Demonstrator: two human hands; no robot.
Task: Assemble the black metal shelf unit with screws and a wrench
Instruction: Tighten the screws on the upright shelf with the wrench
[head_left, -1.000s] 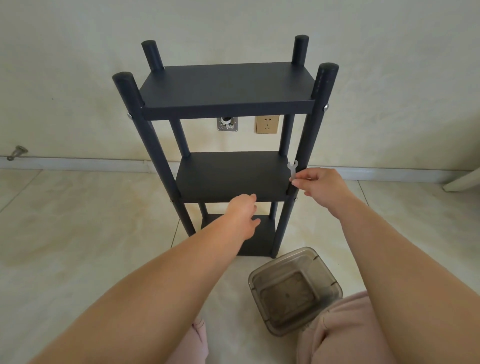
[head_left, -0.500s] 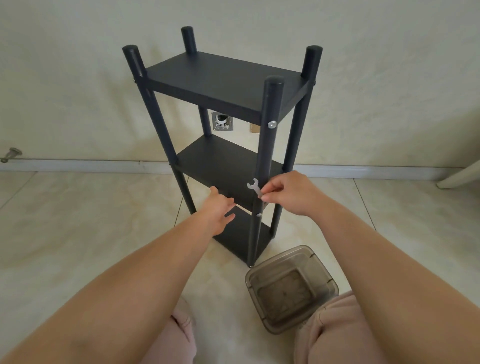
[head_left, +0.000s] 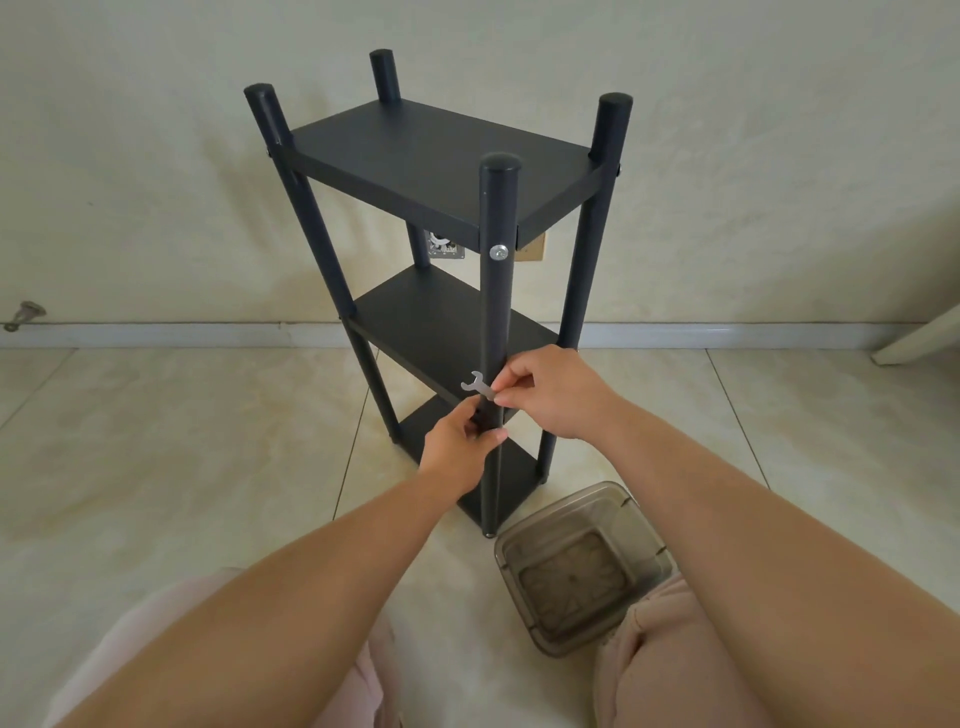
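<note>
The black metal shelf unit (head_left: 441, 156) stands upright on the tiled floor with three shelves and four round posts, turned corner-on toward me. A silver screw head (head_left: 498, 252) shows on the nearest post under the top shelf. My right hand (head_left: 550, 395) pinches a small flat silver wrench (head_left: 477, 385) beside the nearest post at the middle shelf's height. My left hand (head_left: 460, 447) grips that post just below, thumb and fingers curled round it. Any screw at the middle shelf is hidden behind the hands.
A smoky transparent plastic container (head_left: 579, 564) sits on the floor right of the post's foot, by my right knee. The wall and white baseboard (head_left: 156, 332) run behind the shelf, with outlets (head_left: 444, 247) on the wall. A pale furniture leg (head_left: 919, 338) enters at the right.
The shelf unit has been rotated further, bringing one post to face me. My left hand moved from the shelf edge onto that post. My right hand kept the wrench beside the post.
</note>
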